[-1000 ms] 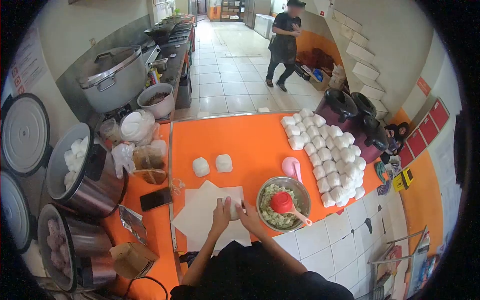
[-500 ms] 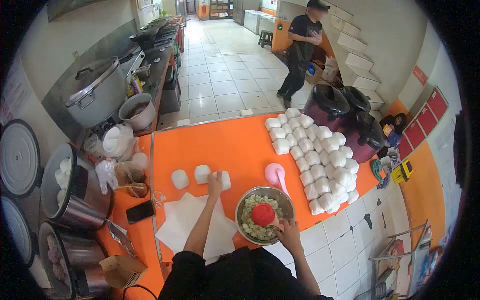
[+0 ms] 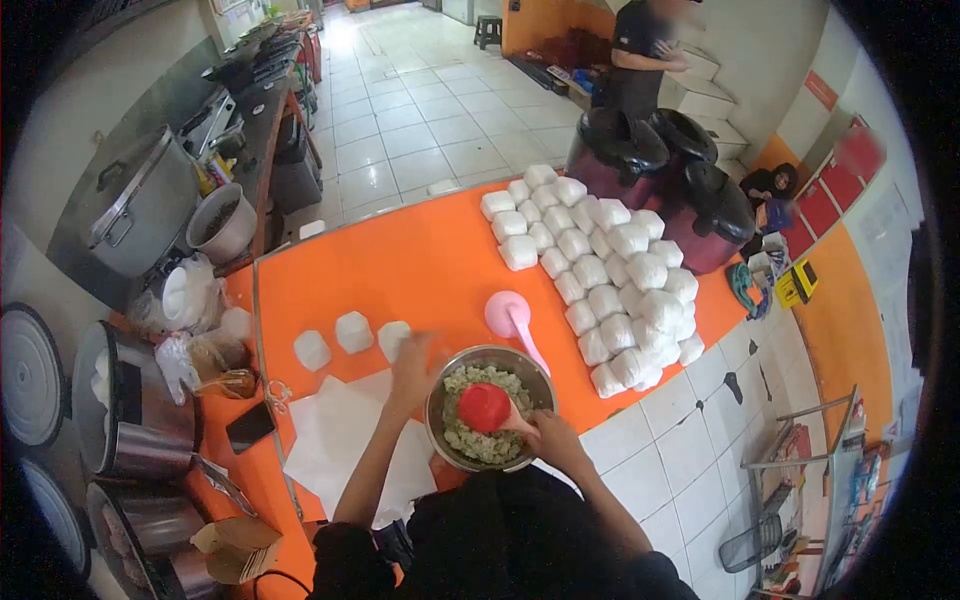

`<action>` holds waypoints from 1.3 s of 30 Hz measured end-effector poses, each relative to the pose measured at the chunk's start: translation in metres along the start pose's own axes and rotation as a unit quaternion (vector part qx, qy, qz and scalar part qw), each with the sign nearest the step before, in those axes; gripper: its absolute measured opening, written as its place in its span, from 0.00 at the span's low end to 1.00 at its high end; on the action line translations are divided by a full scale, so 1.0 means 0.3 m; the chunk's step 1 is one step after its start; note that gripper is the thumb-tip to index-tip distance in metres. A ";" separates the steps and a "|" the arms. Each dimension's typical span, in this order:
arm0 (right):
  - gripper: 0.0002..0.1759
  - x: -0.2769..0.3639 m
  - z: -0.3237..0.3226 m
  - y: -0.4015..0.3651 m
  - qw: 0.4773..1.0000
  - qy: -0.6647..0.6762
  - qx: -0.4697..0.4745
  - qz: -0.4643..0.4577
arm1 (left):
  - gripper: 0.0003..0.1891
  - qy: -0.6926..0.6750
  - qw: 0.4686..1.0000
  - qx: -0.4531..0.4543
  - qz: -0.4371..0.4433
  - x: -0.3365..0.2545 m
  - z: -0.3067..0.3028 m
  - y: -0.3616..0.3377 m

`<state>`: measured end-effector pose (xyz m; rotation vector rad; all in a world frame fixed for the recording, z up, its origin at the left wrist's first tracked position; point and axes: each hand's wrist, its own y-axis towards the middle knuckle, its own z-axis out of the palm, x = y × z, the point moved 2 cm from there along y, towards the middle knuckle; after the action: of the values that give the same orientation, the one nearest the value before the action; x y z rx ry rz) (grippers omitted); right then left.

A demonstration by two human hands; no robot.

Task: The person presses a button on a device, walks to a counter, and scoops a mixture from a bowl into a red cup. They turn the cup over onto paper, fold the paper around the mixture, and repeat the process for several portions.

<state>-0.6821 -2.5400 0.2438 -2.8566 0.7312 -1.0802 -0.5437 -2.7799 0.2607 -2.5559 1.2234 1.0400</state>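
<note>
**Fingers of the right hand (image 3: 545, 437) clasp the red scoop (image 3: 485, 407); left hand (image 3: 415, 362) blurred beside a packet**

Curled fingers of the right hand grip the handle of the red scoop, whose cup rests upside down on the chopped greenish filling in the metal bowl (image 3: 447, 440). The bowl stands at the near edge of the orange worktop (image 3: 420, 265), where it meets the white tiles.

The left hand hangs just left of the bowl's rim, over the far corner of the white paper sheets (image 3: 340, 450). It is smeared by blur, so I cannot tell whether its fingers are spread or closed. It is just beside the nearest wrapped packet (image 3: 392, 337), the right-hand one in a row of three (image 3: 352, 331) toward the left edge.

A pink scoop (image 3: 507, 314) lies just beyond the bowl. A big pile of wrapped packets (image 3: 600, 270) runs along the right side toward the far right corner, up against the dark rice cookers (image 3: 620, 150). A phone (image 3: 250, 427) lies at the left edge. Another person (image 3: 645, 60) stands on the tiled floor beyond.
</note>
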 end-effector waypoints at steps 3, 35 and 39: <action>0.14 -0.030 -0.012 0.021 0.998 -0.018 0.046 -0.039 | 0.32 -0.089 0.948 0.231 0.198 -0.142 0.062 -0.049; 0.20 0.115 -0.045 0.142 0.933 -0.235 0.191 -0.195 | 0.21 -0.410 0.879 -0.081 -0.231 0.105 0.135 -0.170; 0.22 0.109 -0.085 0.024 0.948 -0.248 0.169 -0.111 | 0.29 -0.439 0.878 -0.089 -0.167 0.120 0.138 -0.157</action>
<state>-0.6798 -2.5562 0.2826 -2.7588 0.1751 -0.3968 -0.5158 -2.7560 0.1984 -1.8437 0.4341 1.9383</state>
